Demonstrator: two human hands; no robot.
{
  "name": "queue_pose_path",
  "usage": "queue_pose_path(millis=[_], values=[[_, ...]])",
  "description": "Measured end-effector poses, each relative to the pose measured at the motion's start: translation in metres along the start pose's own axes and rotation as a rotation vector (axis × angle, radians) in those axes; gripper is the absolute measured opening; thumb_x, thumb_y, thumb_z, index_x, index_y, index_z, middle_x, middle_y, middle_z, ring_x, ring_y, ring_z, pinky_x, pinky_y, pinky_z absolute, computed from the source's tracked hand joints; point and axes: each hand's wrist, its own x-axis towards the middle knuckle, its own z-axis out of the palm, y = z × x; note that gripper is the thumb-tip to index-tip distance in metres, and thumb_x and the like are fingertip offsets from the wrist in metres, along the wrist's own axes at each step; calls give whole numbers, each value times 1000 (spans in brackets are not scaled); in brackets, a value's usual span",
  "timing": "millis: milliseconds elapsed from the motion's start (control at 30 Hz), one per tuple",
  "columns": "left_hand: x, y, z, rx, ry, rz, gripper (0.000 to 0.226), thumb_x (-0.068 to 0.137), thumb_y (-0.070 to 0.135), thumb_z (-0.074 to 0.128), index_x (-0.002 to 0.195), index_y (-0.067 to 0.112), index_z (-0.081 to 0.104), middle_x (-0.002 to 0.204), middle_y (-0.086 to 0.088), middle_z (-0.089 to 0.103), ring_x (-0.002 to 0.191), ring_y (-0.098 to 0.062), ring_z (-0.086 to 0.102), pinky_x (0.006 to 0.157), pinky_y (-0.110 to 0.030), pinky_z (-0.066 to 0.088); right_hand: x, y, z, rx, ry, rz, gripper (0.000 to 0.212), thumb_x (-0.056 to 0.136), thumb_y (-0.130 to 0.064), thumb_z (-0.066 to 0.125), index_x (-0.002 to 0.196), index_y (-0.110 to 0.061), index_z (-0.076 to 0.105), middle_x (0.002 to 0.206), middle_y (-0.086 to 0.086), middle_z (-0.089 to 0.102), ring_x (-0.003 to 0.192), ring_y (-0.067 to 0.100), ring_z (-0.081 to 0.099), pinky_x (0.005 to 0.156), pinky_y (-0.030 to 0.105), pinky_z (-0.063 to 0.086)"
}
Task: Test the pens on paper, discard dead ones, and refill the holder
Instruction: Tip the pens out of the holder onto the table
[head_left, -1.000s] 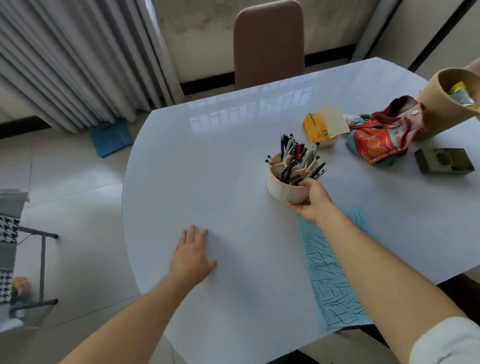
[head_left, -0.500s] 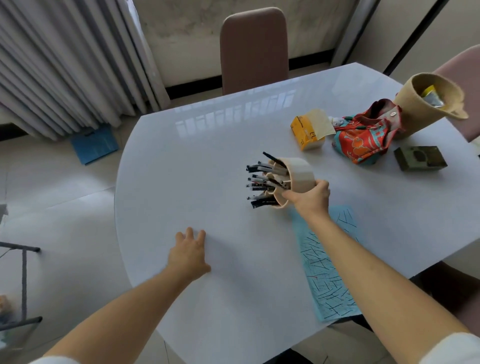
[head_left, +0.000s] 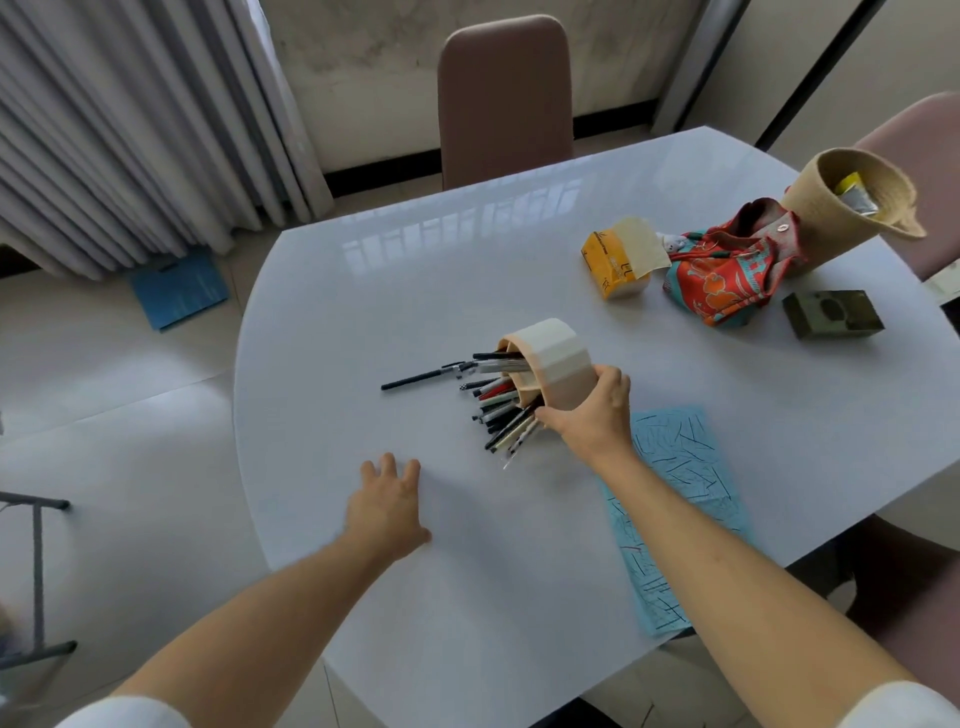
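My right hand (head_left: 592, 410) grips the cream pen holder (head_left: 556, 364), tipped on its side with its mouth facing left. Several pens (head_left: 501, 408) slide out of it onto the white table (head_left: 467, 270). One black pen (head_left: 415, 380) lies loose further left. A light blue paper (head_left: 680, 499) covered in scribble marks lies to the right of my right forearm. My left hand (head_left: 387, 506) rests flat on the table, fingers spread, holding nothing.
At the back right stand an orange tissue pack (head_left: 615, 265), a red patterned cloth bag (head_left: 722, 275), a woven basket (head_left: 847, 200) and a dark green box (head_left: 831, 314). A brown chair (head_left: 506, 98) stands behind the table. Curtains hang at the left.
My right hand has tipped the holder from upright onto its side, and the pens have spilled leftward onto the table. My left hand stayed flat in place.
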Motion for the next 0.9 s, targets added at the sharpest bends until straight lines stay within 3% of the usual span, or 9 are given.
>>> queue_pose_path(millis=[333, 567, 733, 900], values=[[4, -2, 5, -14, 19, 4, 89, 64, 56, 82, 130, 27, 30, 132, -4, 28, 120, -28, 28, 60, -34, 47, -21, -8, 11, -160, 140, -220, 88, 54, -29, 97, 120, -9, 42, 122, 11, 45, 113, 30, 44, 76, 45, 57], [4, -3, 6, -26, 15, 21, 89, 67, 54, 82, 133, 24, 30, 135, -8, 29, 121, -32, 28, 77, -41, 56, -20, -2, 10, -288, 191, -384, 84, 57, -23, 93, 120, -8, 40, 122, 14, 41, 111, 32, 41, 67, 47, 60], [4, -2, 5, -16, 29, 36, 93, 67, 56, 82, 135, 21, 30, 134, -10, 30, 119, -32, 31, 86, -42, 56, -17, 4, 1, -327, 188, -430, 87, 58, -23, 94, 125, -8, 41, 127, 17, 44, 115, 32, 41, 71, 47, 61], [3, -1, 5, -18, 55, 42, 94, 66, 58, 82, 136, 24, 29, 132, -9, 32, 117, -30, 32, 87, -42, 56, -9, 11, -12, -317, 231, -474, 86, 60, -21, 94, 128, -3, 45, 129, 22, 48, 117, 35, 45, 80, 49, 60]])
